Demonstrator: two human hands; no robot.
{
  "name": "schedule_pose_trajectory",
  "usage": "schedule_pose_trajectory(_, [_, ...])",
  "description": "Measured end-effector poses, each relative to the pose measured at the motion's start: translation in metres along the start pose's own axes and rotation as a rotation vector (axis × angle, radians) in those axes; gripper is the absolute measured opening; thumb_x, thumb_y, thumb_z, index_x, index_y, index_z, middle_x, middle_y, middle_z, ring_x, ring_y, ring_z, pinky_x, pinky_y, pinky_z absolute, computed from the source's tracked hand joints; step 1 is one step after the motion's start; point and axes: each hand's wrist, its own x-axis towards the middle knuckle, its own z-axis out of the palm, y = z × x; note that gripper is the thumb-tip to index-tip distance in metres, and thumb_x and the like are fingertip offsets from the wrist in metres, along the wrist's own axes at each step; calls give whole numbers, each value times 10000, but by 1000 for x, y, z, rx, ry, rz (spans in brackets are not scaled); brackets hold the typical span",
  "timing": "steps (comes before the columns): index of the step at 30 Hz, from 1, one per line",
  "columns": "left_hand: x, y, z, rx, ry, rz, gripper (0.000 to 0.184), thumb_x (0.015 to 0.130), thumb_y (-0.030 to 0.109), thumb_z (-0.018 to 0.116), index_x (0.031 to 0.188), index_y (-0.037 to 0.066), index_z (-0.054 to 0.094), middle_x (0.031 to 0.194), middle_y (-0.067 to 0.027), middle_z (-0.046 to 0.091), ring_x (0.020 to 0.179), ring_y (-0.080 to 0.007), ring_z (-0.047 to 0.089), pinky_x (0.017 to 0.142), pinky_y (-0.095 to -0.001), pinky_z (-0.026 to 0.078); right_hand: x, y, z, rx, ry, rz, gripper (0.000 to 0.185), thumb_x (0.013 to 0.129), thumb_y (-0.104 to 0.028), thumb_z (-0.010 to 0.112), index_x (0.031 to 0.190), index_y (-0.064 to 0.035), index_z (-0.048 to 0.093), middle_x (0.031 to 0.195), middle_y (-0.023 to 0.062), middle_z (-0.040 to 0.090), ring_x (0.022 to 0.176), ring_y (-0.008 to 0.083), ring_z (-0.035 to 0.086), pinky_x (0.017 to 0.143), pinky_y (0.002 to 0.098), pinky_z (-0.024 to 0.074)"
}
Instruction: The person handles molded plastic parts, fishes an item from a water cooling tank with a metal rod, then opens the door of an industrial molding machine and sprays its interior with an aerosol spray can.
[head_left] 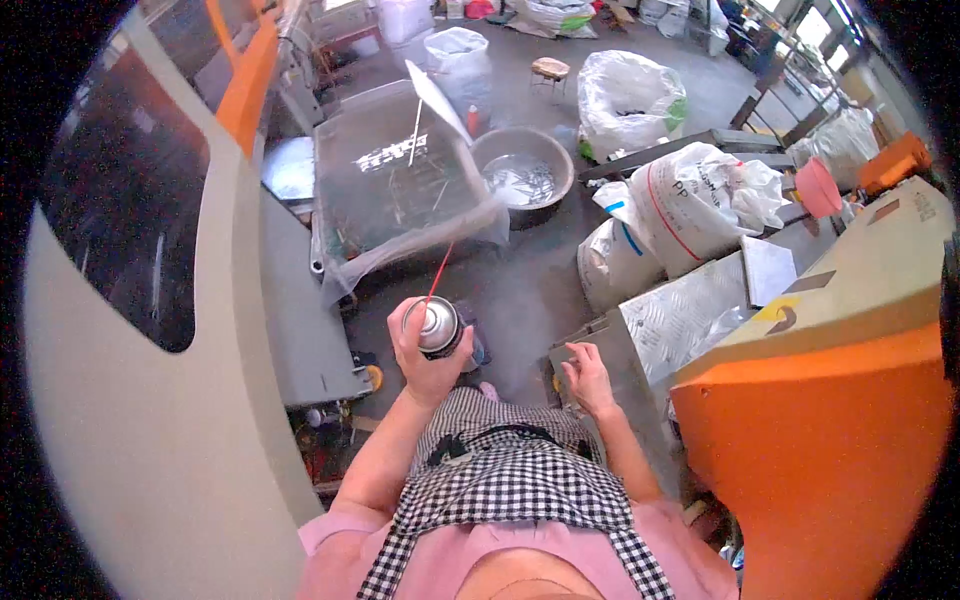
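My left hand (423,357) is wrapped round a spray can (438,328) with a silver top. A thin red straw (439,270) sticks out from the can's nozzle and points away from me, towards the plastic-lined tub. My right hand (588,378) holds nothing that I can see. Its fingers are loosely bent and somewhat apart, beside the edge of a grey metal ledge (610,345). Whether it touches that edge I cannot tell.
Ahead to the left stands a large tub lined with clear plastic (385,205). Beyond the straw is a round grey basin (562,170) with liquid. White sacks (665,215) lie at the right. A beige machine panel (225,260) and an orange machine cover (820,430) flank me.
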Motion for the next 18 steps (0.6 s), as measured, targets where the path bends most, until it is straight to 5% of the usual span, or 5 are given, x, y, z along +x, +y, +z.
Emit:
schedule_pose_trajectory(8, [74,-26,101,-120,-54,143,785,572,44,794,1240,72,382,1092,-214,489,976,-364,510,837,-444,435,32,8,-15,225,139,180,383,803,-35,628,1169,-41,515,1073,157,515,808,235,632,697,319,524])
schedule_pose_trajectory(11, [92,-46,146,-205,-71,159,796,557,44,815,1231,35,390,1150,-195,503,1029,-358,505,913,-444,389,45,-9,-24,279,169,255,307,820,-24,614,1122,-17,559,991,121,576,833,194,631,721,287,511])
schedule_pose_trajectory(18, [148,-103,259,-248,-109,153,742,611,51,796,1232,-3,393,1156,-199,499,1060,-346,493,931,-427,379,100,-7,-41,224,269,288,278,824,-87,626,1092,-38,577,954,129,582,819,228,602,732,322,483])
